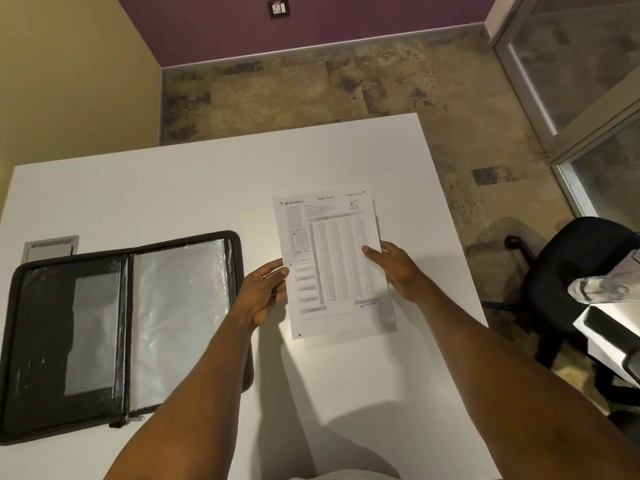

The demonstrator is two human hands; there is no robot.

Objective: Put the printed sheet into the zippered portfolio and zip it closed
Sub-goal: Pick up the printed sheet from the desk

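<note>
1. I see the printed sheet [332,261] held by both hands over the right half of the white tabletop [173,188], roughly midway between the far and near edges. A shadow under its near edge suggests it is lifted slightly off the surface.
2. The sheet's long axis runs from the near edge toward the far edge of the tabletop, leaning a little to the left at the top. Its header points to the far edge, and the printed side faces up. A second paper edge shows along its right side, so there may be more than one sheet; I cannot tell for sure.
3. My left hand [265,294] pinches the sheet's left long edge, thumb on top and fingers curled beneath.
4. My right hand [398,268] grips the right long edge, thumb lying on the printed face and the other fingers hidden under the paper.
5. The zippered portfolio [114,334] lies open and flat at the near-left part of the tabletop, just beside the left hand but not touching the sheet. Its spine runs near-to-far; the left panel is black with a clear pocket, the right one holds clear sleeves.
6. A grey cable hatch [52,247] sits in the tabletop beyond the portfolio's far-left corner.
7. A black office chair [568,282] stands on the floor past the right edge.
</note>
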